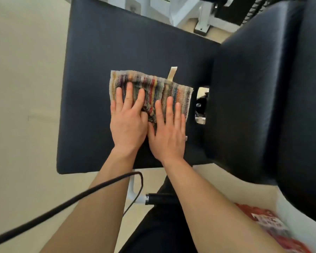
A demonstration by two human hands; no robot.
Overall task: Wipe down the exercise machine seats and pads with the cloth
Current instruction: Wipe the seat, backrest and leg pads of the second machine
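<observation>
A striped, many-coloured cloth (159, 86) lies flat near the middle of the black padded seat (106, 52). Its cream hanging loop sticks out at the far edge. My left hand (128, 121) presses flat on the cloth's left part, fingers spread. Beside it, touching, my right hand (167, 128) presses flat on the right part. Neither hand grips the cloth; both palms push it down against the seat. To the right of the seat rises the black back pad (263, 99).
A gap with metal hardware (201, 106) separates the seat and back pad. White machine frame parts (201, 17) stand beyond the seat. A black cable (77, 196) crosses my left forearm. A black-tipped handle (151, 198) sits below the seat's near edge. A red printed item (263, 221) lies at lower right.
</observation>
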